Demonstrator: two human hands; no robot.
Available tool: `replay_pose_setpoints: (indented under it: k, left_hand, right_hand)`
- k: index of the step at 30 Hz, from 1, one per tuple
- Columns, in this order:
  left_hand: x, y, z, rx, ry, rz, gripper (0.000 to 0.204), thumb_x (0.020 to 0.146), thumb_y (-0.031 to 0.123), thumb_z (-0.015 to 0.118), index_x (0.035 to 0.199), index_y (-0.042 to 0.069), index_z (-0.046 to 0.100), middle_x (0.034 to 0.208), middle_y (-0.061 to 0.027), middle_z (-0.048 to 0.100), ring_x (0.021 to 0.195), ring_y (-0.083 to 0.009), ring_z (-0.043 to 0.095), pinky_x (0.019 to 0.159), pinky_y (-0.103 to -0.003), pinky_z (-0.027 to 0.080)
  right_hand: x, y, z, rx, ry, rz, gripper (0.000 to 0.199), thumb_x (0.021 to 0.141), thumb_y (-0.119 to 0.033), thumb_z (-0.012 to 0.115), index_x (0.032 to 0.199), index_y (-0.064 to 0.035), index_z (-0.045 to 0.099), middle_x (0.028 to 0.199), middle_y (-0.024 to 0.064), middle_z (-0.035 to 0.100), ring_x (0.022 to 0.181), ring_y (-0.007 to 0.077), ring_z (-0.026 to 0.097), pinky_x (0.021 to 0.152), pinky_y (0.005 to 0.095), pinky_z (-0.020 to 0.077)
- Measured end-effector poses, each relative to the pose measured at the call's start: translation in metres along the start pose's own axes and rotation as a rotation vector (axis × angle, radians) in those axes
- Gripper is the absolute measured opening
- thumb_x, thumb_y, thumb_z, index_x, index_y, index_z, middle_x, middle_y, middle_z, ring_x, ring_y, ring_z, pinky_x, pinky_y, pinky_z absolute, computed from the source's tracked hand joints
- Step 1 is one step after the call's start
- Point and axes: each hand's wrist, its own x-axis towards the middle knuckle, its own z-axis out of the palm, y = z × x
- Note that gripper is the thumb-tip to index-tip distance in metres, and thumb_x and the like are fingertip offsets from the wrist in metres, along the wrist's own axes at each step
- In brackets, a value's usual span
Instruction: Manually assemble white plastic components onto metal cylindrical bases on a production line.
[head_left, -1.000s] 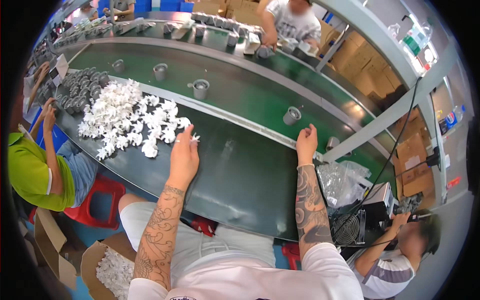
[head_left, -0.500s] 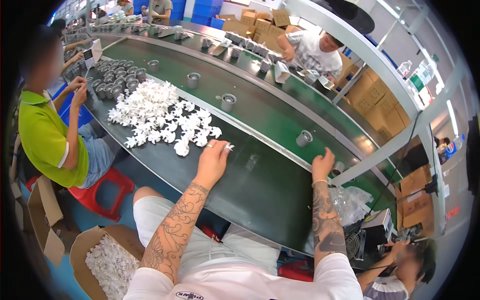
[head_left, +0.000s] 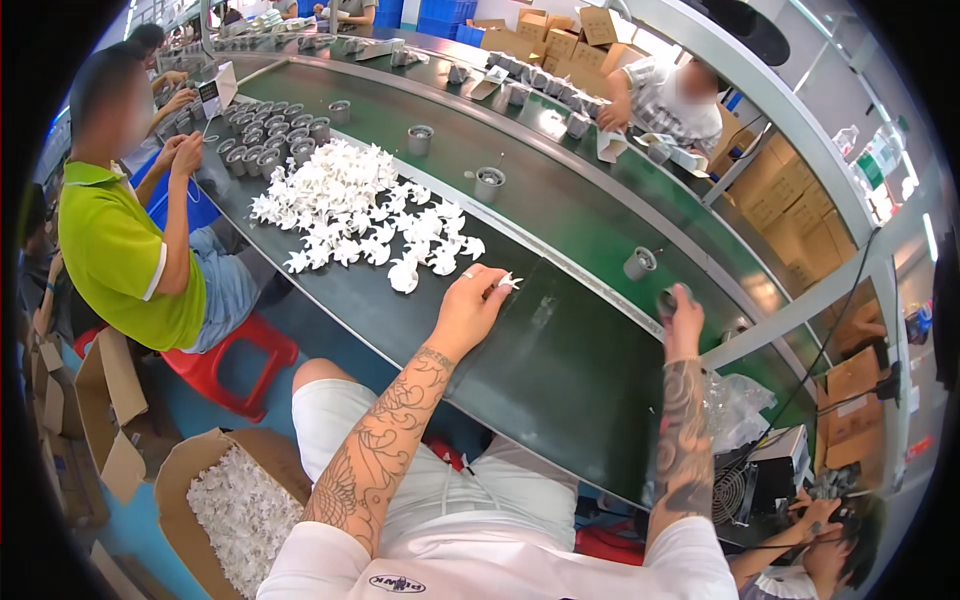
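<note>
Head view: right hand (head_left: 683, 318) hides a grey cylinder (head_left: 668, 299) (mostly covered).

Three grey cylinders (head_left: 488, 184) on belt, two red stools (head_left: 232, 362)

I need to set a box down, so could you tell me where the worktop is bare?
The dark worktop is bare between the left hand and the right hand, down to its near edge. It is crowded leftward: the white plastic pile, then grey cylinders.
</note>
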Motion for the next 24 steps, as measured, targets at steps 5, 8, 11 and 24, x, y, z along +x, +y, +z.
replay_pose_setpoints:
  k: [5, 8, 11, 24]
  left_hand:
    - [-0.008, 0.014, 0.014, -0.317, -0.227, -0.103, 0.013, 0.094, 0.008, 0.065, 0.104, 0.0, 0.067, 0.094, -0.0032, 0.062, 0.079, -0.008, 0.06, 0.065, -0.024, 0.049]
    - [-0.017, 0.035, 0.014, -0.389, -0.404, -0.026, 0.013, 0.093, 0.005, 0.065, 0.105, 0.002, 0.069, 0.093, -0.004, 0.06, 0.078, -0.009, 0.06, 0.066, -0.024, 0.049]
    - [-0.013, 0.036, 0.017, -0.269, -0.467, 0.088, 0.017, 0.088, 0.002, 0.068, 0.105, 0.005, 0.071, 0.088, -0.0047, 0.059, 0.076, -0.0143, 0.06, 0.065, -0.027, 0.048]
    - [-0.012, 0.031, 0.027, 0.003, -0.323, 0.17, 0.018, 0.076, 0.0, 0.078, 0.093, 0.004, 0.073, 0.091, -0.0057, 0.055, 0.071, -0.016, 0.056, 0.063, -0.029, 0.048]
  right_hand:
    - [-0.167, -0.016, 0.09, 0.462, -0.525, 0.279, 0.036, 0.102, -0.033, 0.051, 0.122, -0.0025, 0.056, 0.114, 0.0141, 0.066, 0.098, 0.0266, 0.068, 0.084, 0.0369, 0.0575]
    - [-0.191, -0.01, 0.105, 0.474, -0.668, 0.381, 0.033, 0.105, -0.032, 0.045, 0.122, -0.0053, 0.055, 0.118, 0.0146, 0.063, 0.107, 0.0262, 0.063, 0.089, 0.0435, 0.0546]
    - [-0.187, -0.009, 0.107, 0.581, -0.706, 0.489, 0.035, 0.106, -0.032, 0.043, 0.13, -0.0072, 0.049, 0.12, 0.0142, 0.06, 0.11, 0.0252, 0.061, 0.094, 0.0469, 0.0514]
    - [-0.185, -0.009, 0.108, 0.543, -0.791, 0.511, 0.049, 0.105, -0.033, 0.047, 0.142, -0.0019, 0.042, 0.123, 0.0102, 0.059, 0.114, 0.0199, 0.059, 0.1, 0.0417, 0.0493]
